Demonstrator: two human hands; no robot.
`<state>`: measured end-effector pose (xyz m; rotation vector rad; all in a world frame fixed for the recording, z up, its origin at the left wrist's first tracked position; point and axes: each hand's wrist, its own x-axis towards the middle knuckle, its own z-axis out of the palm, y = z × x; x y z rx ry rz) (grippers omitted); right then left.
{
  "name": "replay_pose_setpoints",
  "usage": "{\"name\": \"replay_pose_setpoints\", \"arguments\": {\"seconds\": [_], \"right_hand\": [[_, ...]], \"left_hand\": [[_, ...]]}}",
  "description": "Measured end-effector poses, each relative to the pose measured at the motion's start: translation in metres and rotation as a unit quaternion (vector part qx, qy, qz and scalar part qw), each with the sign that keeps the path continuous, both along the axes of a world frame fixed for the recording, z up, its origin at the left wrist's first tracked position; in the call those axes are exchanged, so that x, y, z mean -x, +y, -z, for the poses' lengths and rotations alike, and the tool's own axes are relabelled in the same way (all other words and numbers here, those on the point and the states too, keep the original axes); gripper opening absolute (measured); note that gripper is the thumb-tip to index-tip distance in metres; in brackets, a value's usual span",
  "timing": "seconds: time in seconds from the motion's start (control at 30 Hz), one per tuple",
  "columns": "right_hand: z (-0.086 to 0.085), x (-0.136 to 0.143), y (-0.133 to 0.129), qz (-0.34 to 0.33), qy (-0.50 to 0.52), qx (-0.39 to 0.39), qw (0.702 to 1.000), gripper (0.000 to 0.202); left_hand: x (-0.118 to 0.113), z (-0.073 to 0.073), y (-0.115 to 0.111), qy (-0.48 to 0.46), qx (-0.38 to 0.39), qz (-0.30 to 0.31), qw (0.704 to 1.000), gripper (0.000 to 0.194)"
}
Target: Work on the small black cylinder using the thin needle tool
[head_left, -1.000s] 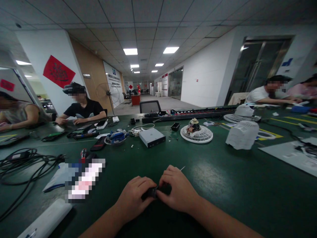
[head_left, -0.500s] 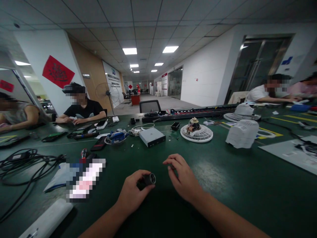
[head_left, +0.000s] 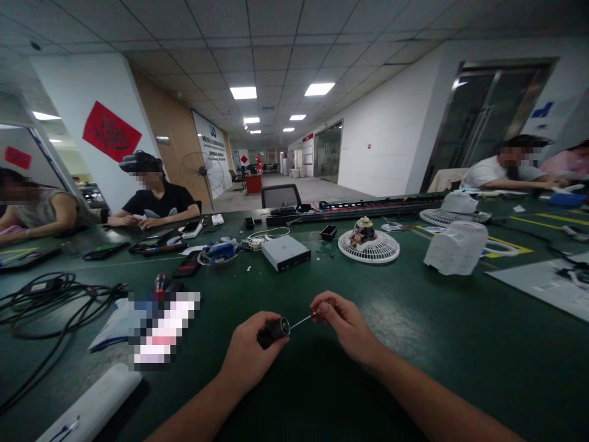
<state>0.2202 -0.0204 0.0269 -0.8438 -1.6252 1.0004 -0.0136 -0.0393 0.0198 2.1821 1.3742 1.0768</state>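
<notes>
My left hand (head_left: 248, 347) is closed around a short black cylindrical part (head_left: 278, 328), its round open end with a pale rim turned right. Thumb and fingers pinch it from both sides. To its right, my right hand (head_left: 347, 322) grips a slim screwdriver (head_left: 301, 322) by its reddish, see-through handle. The thin metal shaft points left, and its tip reaches the open end of the cylinder. Whether the tip is inside or just at the rim I cannot tell. Both hands are above the green tabletop (head_left: 304, 393).
Beyond my hands lie a grey disc drive (head_left: 286, 253) and a white fan grille with a motor (head_left: 368, 245). A white plastic housing (head_left: 455, 248) stands to the right. Black cables (head_left: 46, 307) and a long white object (head_left: 92, 405) lie left. Other people sit across the table.
My right hand has turned and closed its fingers; the screwdriver shaft now shows, aimed at the cylinder. My left hand keeps its hold. The view has shifted slightly.
</notes>
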Motion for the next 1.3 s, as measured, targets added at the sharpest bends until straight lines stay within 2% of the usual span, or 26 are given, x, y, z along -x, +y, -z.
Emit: {"name": "replay_pose_setpoints", "arguments": {"seconds": [0.2,0.37,0.5,0.73,0.87,1.0,1.17,1.3], "right_hand": [[0.0015,0.0018,0.0014,0.048,0.05,-0.008,0.998,0.038],[0.0006,-0.0005,-0.0011,0.023,0.001,-0.014,1.0,0.034],[-0.0004,-0.0009,-0.0024,0.03,-0.027,-0.026,0.999,0.03],[-0.0018,-0.0003,-0.0014,0.004,0.023,0.007,1.0,0.031],[-0.0001,-0.0004,-0.0001,0.026,-0.008,-0.004,1.0,0.03],[-0.0013,-0.0013,0.0,-0.002,0.011,0.012,1.0,0.033],[-0.0034,-0.0007,-0.0019,0.025,-0.018,-0.009,0.999,0.029],[-0.0028,0.001,-0.0018,-0.012,-0.005,0.013,1.0,0.029]], "left_hand": [[-0.0014,-0.0024,0.0008,-0.005,0.003,-0.01,1.0,0.024],[-0.0018,-0.0043,-0.0011,0.006,0.002,-0.001,1.0,0.024],[-0.0011,-0.004,-0.0016,0.024,0.013,-0.007,1.0,0.024],[-0.0012,-0.0048,-0.0018,0.024,0.01,-0.002,1.0,0.027],[-0.0012,-0.0068,-0.0008,0.025,0.02,-0.004,0.999,0.025],[-0.0013,-0.004,-0.0006,0.023,0.023,0.005,0.999,0.025],[-0.0014,-0.0019,-0.0004,0.021,0.026,-0.005,0.999,0.024],[-0.0017,-0.0031,-0.0002,0.023,0.028,-0.003,0.999,0.024]]}}
